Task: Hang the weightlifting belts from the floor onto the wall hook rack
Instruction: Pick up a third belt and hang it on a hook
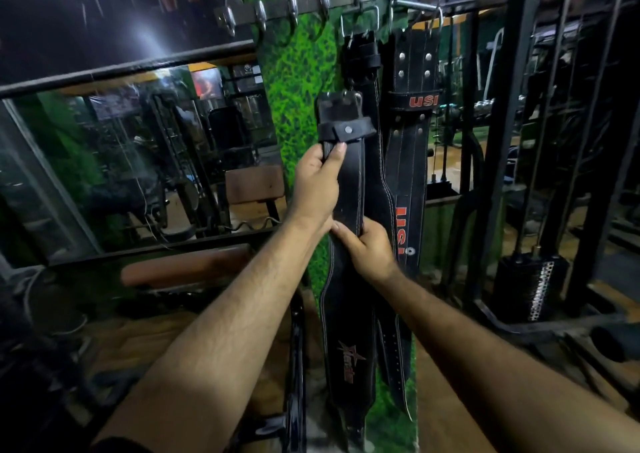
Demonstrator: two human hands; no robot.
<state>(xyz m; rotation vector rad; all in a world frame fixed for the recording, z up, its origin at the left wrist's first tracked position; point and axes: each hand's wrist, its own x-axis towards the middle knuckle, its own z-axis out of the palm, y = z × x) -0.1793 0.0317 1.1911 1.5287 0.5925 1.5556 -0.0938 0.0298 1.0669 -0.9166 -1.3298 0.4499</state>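
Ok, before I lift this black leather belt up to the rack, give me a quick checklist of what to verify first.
1. Left hand grips the black leather belt with the red star logo near its top: ok.
2. Right hand pinches the belt's edge lower down: ok.
3. Metal buckle at the belt's top end, pointing up: ok.
4. Free hooks on the steel wall hook rack, left of the hanging belts: ok.
5. Black USI belt already hanging beside, close enough to snag: not ok.
6. Buckle opening clear for a hook: cannot tell.

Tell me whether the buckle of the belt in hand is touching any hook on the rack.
Apart. The head view shows the held belt's buckle well below the hook rack, with green wall between them.
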